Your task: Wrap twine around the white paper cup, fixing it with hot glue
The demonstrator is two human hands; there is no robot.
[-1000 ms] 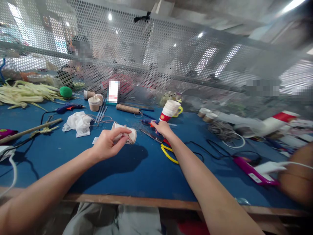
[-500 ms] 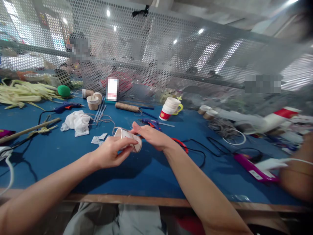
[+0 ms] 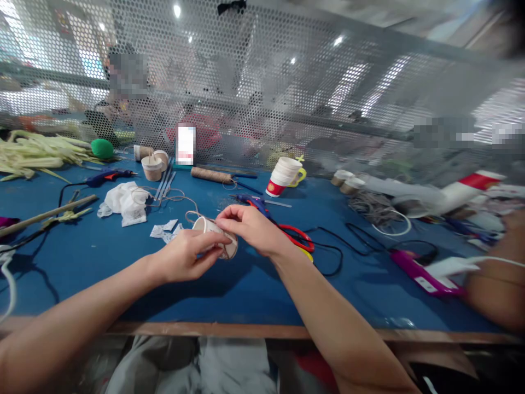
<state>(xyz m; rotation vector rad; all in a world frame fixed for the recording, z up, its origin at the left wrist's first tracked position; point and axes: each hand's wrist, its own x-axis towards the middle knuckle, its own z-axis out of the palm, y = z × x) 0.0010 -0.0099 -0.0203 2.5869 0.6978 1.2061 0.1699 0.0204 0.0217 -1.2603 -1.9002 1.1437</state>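
My left hand (image 3: pixel 188 255) grips a small white paper cup (image 3: pixel 204 225) lying on its side above the blue table (image 3: pixel 229 284), its mouth pointing left. My right hand (image 3: pixel 246 229) comes over the cup from the right, fingers pinched together on its upper side. A thin brown twine (image 3: pixel 180 201) trails from the cup toward the back left. Red-handled scissors (image 3: pixel 297 236) lie just right of my right hand, partly hidden by my wrist, with a yellow handle edge beside them.
White cloth (image 3: pixel 123 201) and paper scraps (image 3: pixel 164 230) lie at left. A stack of paper cups (image 3: pixel 283 176), a twine spool (image 3: pixel 211 175), a blue glue gun (image 3: pixel 109 175), a stick (image 3: pixel 45 215) and pale leaves (image 3: pixel 36 156) sit further back. Black cables (image 3: pixel 353 246) and another person's arm (image 3: pixel 492 284) are at right.
My right hand drew back from the scissors near the cup stack and closed onto the cup in my left hand. The view dropped slightly.
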